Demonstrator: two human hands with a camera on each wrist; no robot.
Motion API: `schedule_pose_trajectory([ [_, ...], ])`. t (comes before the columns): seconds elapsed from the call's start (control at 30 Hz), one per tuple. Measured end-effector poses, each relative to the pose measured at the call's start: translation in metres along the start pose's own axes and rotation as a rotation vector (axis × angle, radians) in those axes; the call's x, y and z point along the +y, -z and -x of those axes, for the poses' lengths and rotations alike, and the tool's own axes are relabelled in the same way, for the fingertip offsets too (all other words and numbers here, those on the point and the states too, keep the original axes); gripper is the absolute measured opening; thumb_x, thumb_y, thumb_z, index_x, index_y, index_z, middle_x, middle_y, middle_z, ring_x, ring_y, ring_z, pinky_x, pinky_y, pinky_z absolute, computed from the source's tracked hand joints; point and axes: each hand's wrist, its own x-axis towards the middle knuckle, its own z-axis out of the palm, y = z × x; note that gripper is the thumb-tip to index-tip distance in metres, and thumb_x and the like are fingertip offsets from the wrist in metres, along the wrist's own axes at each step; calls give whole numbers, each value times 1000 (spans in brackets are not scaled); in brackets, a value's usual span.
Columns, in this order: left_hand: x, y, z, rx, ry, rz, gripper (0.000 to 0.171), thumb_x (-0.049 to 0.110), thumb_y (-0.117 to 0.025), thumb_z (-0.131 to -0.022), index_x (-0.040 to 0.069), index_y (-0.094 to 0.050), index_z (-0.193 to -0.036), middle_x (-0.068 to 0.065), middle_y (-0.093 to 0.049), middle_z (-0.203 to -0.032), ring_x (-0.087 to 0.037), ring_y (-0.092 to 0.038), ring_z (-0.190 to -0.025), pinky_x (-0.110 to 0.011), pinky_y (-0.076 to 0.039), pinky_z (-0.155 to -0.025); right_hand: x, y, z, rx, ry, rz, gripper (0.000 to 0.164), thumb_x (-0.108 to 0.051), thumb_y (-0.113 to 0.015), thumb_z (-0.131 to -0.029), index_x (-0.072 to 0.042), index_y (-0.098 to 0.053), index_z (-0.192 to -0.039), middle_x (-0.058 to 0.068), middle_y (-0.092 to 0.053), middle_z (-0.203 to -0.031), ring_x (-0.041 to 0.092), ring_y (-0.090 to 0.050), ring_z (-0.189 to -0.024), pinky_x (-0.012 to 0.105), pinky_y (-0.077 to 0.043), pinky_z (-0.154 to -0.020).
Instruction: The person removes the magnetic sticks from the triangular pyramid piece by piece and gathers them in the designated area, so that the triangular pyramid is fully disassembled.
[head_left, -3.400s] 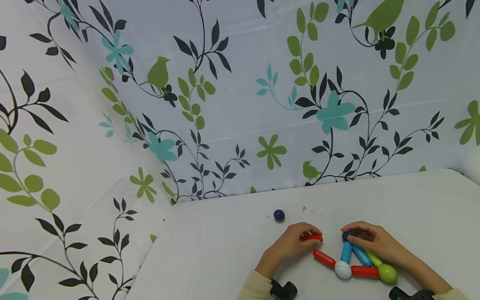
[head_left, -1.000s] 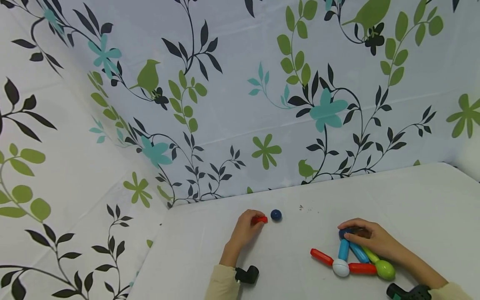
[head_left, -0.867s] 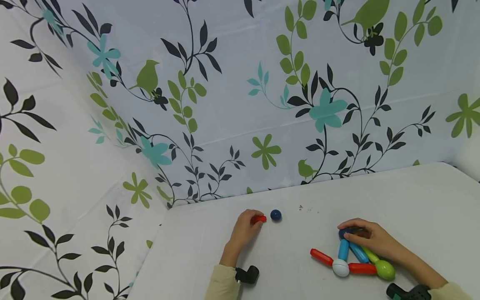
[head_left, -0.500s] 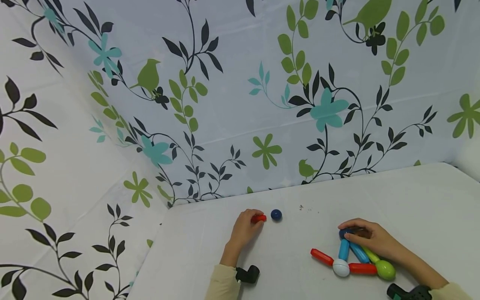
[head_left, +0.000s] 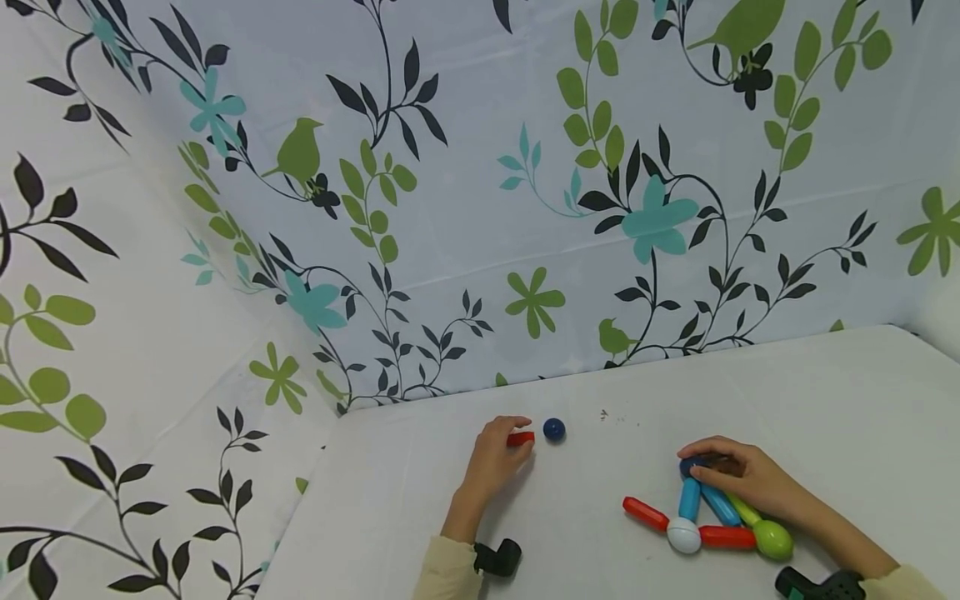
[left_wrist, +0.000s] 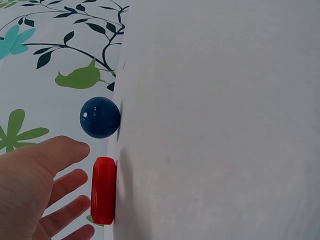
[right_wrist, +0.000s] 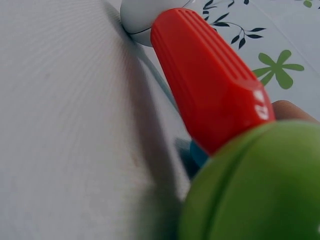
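My left hand (head_left: 493, 462) is beside a loose red rod (left_wrist: 103, 191) lying on the table. In the left wrist view its fingers are spread and apart from the rod. Just beyond the rod sits a loose dark blue ball (head_left: 554, 430). My right hand (head_left: 742, 479) pinches another dark blue ball (head_left: 688, 467) at the top of a joined shape. That shape has two blue rods (head_left: 689, 500), a white ball (head_left: 683, 535), a red rod (right_wrist: 207, 80), a green rod (head_left: 742, 510) and a green ball (head_left: 772, 540). A further red rod (head_left: 646, 514) points left from the white ball.
The white table (head_left: 600, 483) meets a wall cloth (head_left: 450, 208) printed with leaves and birds at its back edge. Black wrist cameras (head_left: 498, 557) are strapped to both wrists.
My left hand has carried the red rod leftward from near the joined shape to beside the loose blue ball, and its fingers have just let go. My right hand stays on its ball.
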Motion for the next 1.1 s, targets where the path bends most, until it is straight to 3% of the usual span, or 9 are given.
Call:
schedule_pose_trajectory([
  [0.27, 8, -2, 5, -2, -59, -17, 28, 11, -67, -90, 8, -65, -118, -9, -64, -117, -27, -56, -113, -45, -45, -99, -1, 2, 0, 14, 2, 21, 23, -1, -62, -92, -3, -65, -115, -8, -68, -110, -6, -58, -93, 19, -51, -76],
  [0.67, 19, -7, 15, -78, -214, 79, 22, 8, -65, -92, 7, -67, -114, -4, -63, -113, -21, -58, -107, -35, -48, -95, -1, 3, -1, 14, 1, 20, 22, -2, -61, -93, -4, -65, -115, -4, -68, -110, -5, -58, -92, 19, -51, -76],
  [0.9, 27, -10, 19, -162, -210, 90, 21, 8, -65, -93, 8, -66, -114, -4, -63, -106, -17, -60, -94, -26, -51, -86, -1, 1, -2, 9, 14, 10, 23, -3, -63, -92, -4, -65, -115, -1, -68, -110, -4, -58, -95, 19, -51, -77],
  [1.1, 34, -15, 20, -246, -191, 202, 21, 13, -64, -94, 10, -66, -115, -2, -64, -107, -13, -60, -97, -25, -50, -88, 0, 0, 0, 1, 16, -8, 22, -3, -61, -94, -3, -64, -116, 1, -68, -111, -3, -59, -96, 19, -51, -77],
])
